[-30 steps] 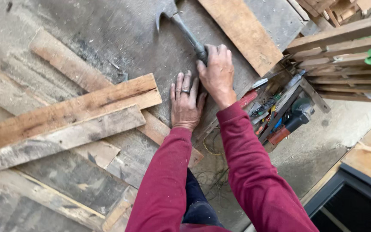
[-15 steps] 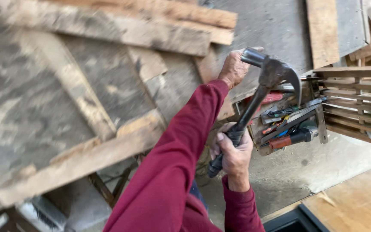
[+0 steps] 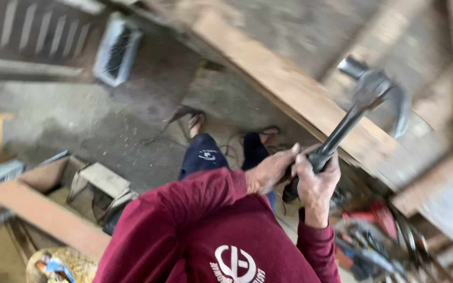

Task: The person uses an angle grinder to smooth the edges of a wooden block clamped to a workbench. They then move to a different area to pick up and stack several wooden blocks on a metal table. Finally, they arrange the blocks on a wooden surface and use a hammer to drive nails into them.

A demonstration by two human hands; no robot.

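Hands, right hand and left hand, clamp fingers round the raised hammer, seemingly mid-swing; next calls for aiming at the plank.

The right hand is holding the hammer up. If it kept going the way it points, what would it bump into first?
Probably the long wooden plank: the right hand aims the hammer up toward it. Blur hides the depth.
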